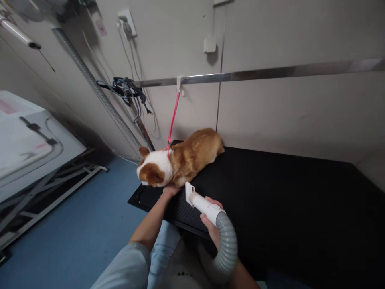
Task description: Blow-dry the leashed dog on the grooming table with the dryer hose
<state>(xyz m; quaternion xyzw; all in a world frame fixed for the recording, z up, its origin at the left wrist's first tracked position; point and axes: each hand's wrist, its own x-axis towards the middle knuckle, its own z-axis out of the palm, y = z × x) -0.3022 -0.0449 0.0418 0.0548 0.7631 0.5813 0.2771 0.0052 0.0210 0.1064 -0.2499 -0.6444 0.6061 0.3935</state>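
A brown and white dog (192, 156) is on the black grooming table (279, 192), its head toward the left end. A pink leash (174, 116) runs from its neck up to the metal rail. My left hand (171, 190) touches the dog low at its chest and front leg; the fingers are hidden against the fur. In my right hand (213, 226) is a white dryer nozzle (206, 204), joined to a grey ribbed hose (227, 237) that bends down toward me. The nozzle's flat white tip points at the dog's front leg, a little apart from it.
The metal rail (258, 76) crosses the wall behind the table. Dark straps (126, 90) hang at its left end, beside a grey wall hose (93, 84) and plugged-in cords. At left stands a white tub (27, 140) on a metal frame over blue floor (90, 224).
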